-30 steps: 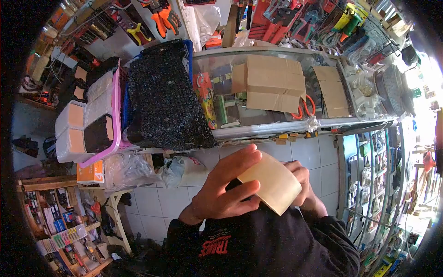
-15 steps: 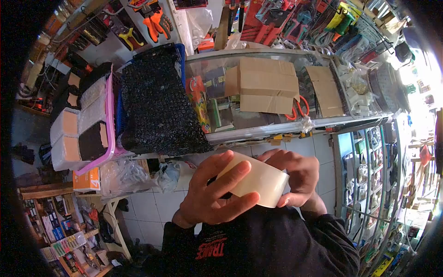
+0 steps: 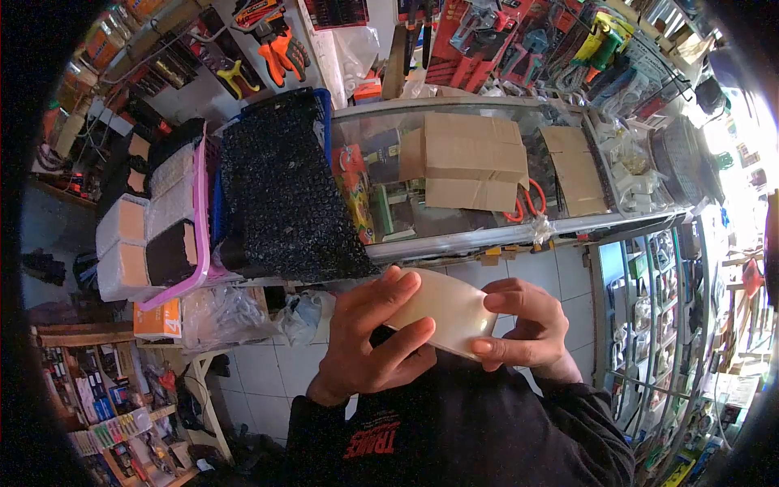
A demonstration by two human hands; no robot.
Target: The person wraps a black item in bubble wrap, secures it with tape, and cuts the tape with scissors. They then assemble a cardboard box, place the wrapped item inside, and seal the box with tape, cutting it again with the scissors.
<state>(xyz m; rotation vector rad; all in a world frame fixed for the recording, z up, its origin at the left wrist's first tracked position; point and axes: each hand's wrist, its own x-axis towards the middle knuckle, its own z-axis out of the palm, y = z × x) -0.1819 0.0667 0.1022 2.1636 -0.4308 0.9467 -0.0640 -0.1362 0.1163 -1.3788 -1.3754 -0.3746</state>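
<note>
A wide roll of pale, translucent tape (image 3: pixel 442 312) is held up in front of my chest. My left hand (image 3: pixel 375 331) grips the roll from its left side, fingers spread over the outer face and around the rim. On the right side, my right hand (image 3: pixel 526 326) pinches the roll's edge between thumb and fingers. Beyond the hands, a flattened cardboard box (image 3: pixel 475 158) lies on the glass counter (image 3: pixel 389 122), with red-orange handles (image 3: pixel 531 201) showing beside its lower right corner.
Black bubble wrap (image 3: pixel 284 187) drapes over a blue basket at the counter's left. A pink basket (image 3: pixel 201 219) holds wrapped boxes. Another cardboard piece (image 3: pixel 574 169) lies farther right. Tools hang along the back, and a glass display case (image 3: pixel 641 300) stands at the right.
My right fingers have shifted from behind the roll to its right edge, where they now pinch it. The roll has turned slightly in my left hand. The view has tilted a little.
</note>
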